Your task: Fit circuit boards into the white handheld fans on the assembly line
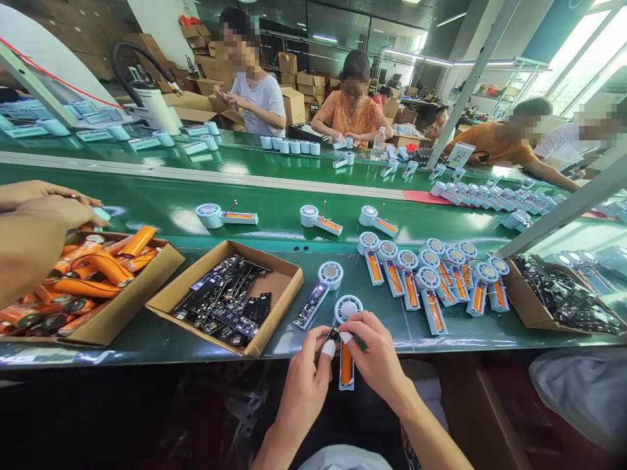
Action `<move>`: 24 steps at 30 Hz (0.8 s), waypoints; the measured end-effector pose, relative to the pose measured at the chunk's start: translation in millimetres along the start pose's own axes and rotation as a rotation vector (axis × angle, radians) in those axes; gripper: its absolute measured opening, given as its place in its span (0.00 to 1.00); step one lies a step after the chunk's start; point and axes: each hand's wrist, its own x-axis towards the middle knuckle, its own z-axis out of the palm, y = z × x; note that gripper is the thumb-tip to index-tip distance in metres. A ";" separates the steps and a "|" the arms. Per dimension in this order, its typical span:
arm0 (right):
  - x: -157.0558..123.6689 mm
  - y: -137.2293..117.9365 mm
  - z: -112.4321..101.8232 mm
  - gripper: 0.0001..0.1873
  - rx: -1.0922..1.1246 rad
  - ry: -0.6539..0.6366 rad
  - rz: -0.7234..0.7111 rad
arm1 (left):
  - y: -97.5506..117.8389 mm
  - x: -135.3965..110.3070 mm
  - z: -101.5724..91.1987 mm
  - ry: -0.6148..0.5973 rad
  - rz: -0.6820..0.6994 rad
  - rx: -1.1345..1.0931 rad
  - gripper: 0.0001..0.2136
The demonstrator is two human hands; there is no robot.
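At the table's front edge lies a light-blue handheld fan housing (348, 304) with an orange battery (346, 365) in its open handle. My left hand (308, 372) is closed on a dark circuit board (329, 338), held over the left side of the handle just below the round head. My right hand (379, 356) pinches at the same spot from the right; what its fingertips hold is too small to make out. White covers sit on some fingertips of both hands. Just left lies another fan housing (330, 275) with a circuit board (312, 304) in its handle.
A box (274, 326) of circuit boards and a box (125, 313) of orange batteries stand left, with a co-worker's hands (53, 205) above the latter. Several fan housings (433, 307) lie right, beside another box of boards (519, 307). A green conveyor (274, 189) carries more housings.
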 end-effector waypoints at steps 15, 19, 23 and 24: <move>-16.6 -7.0 19.6 0.11 0.063 0.242 0.153 | -0.3 3.6 10.2 0.009 -0.128 -0.420 0.15; -19.8 -6.0 23.1 0.12 -0.048 0.257 0.117 | -5.4 2.2 11.8 0.048 -0.097 -0.403 0.15; -14.0 -7.7 17.5 0.11 -0.062 0.180 0.113 | -13.2 4.4 5.6 0.049 -0.032 -0.324 0.14; -11.3 -7.9 14.9 0.11 -0.044 0.150 0.121 | -14.0 5.8 2.9 0.038 -0.012 -0.304 0.14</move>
